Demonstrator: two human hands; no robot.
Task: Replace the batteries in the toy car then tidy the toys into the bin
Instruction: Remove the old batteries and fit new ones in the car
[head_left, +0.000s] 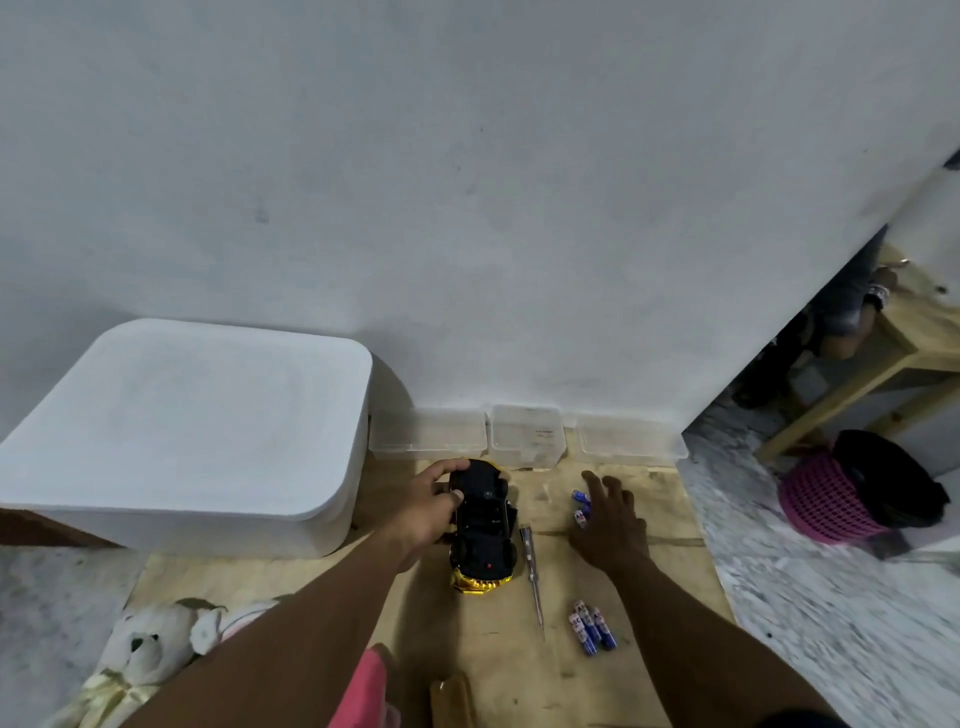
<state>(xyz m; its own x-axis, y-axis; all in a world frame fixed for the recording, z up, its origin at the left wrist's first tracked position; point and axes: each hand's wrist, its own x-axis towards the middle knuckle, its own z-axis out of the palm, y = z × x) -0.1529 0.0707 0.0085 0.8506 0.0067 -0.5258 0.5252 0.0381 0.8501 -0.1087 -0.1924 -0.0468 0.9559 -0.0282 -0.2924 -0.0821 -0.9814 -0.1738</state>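
Note:
The toy car (483, 530) lies upside down on the wooden board (644, 670), black underside up, gold body showing at its near end. My left hand (431, 506) grips its left side near the far end. My right hand (610, 519) reaches palm down, fingers spread, over two blue batteries (582, 506) to the car's right; whether it touches them is unclear. A group of three blue batteries (592, 626) lies nearer to me. A thin screwdriver (532, 577) lies between the car and the batteries. The big white bin (176, 436) with its lid on stands at the left.
Three small clear plastic boxes (527, 434) line the white wall behind the car. A white plush bear (143, 649) and pink fabric (363, 691) lie at the near left. A pink basket (831, 493) and a wooden bench (878, 364) stand at the right.

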